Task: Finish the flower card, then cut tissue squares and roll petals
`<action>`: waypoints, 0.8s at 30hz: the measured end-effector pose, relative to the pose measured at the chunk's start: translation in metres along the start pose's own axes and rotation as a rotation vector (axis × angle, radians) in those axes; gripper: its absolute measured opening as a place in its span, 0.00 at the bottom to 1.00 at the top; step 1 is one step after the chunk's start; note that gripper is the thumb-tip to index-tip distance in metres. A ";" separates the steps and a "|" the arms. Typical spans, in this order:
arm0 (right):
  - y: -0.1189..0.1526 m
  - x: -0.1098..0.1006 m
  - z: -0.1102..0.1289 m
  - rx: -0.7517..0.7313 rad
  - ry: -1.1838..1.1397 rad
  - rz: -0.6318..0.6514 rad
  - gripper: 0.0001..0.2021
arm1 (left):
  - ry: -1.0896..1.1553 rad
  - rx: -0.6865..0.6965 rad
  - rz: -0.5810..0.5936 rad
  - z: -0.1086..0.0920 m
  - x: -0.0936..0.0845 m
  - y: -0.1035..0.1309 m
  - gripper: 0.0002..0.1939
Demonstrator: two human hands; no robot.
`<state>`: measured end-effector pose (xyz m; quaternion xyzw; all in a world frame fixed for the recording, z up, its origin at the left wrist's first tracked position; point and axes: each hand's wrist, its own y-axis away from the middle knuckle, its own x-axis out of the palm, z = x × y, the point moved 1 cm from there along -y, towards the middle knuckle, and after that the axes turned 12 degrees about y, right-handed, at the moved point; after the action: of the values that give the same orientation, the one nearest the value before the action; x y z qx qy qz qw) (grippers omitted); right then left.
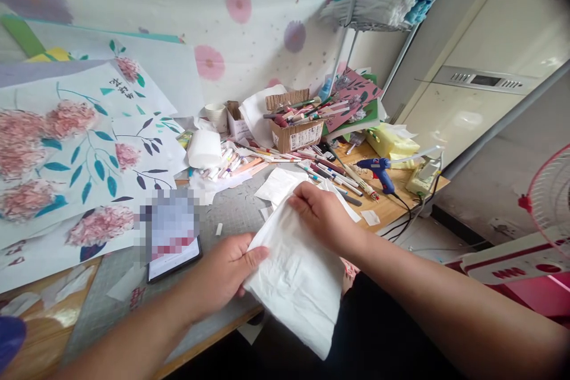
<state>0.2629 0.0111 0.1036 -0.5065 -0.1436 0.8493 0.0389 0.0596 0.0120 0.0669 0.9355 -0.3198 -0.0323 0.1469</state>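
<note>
Between my two hands hangs a white sheet of tissue paper [298, 285], creased and apparently folded, over the table's front edge. My left hand [236, 264] pinches its left side, thumb on top. At its upper edge my right hand [325, 214] grips the paper with curled fingers. Just behind it, another white piece of tissue [278, 186] lies on the grey cutting mat [231, 208]. A phone [173, 237] with a partly blurred screen rests on the mat to the left of my left hand.
Paper-flower pictures [89, 148] cover the left side. A cardboard box [296, 133] of brushes and pens stands at the back, with markers [329, 175] strewn before it. A blue glue gun [378, 172] and its cable sit at right. A fan [552, 202] stands far right.
</note>
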 end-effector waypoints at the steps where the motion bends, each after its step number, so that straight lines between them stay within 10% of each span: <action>1: 0.000 0.000 -0.002 0.023 -0.004 -0.019 0.09 | 0.026 0.038 0.005 0.000 0.000 -0.001 0.16; 11: -0.002 0.005 0.001 0.113 -0.155 -0.102 0.10 | 0.088 0.139 -0.239 0.000 0.003 -0.001 0.17; 15: -0.004 0.008 -0.009 0.207 -0.761 0.239 0.16 | 0.071 0.099 -0.222 -0.001 -0.001 -0.003 0.17; 18: -0.002 0.009 -0.018 0.208 -0.807 0.388 0.18 | 0.074 0.067 -0.208 -0.001 -0.006 -0.005 0.19; 24: 0.005 0.013 -0.024 0.201 -0.528 0.163 0.14 | 0.389 0.160 -0.255 -0.003 -0.004 -0.007 0.15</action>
<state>0.2782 0.0138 0.0801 -0.2715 -0.0227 0.9620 -0.0180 0.0607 0.0207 0.0678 0.9656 -0.1663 0.1555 0.1257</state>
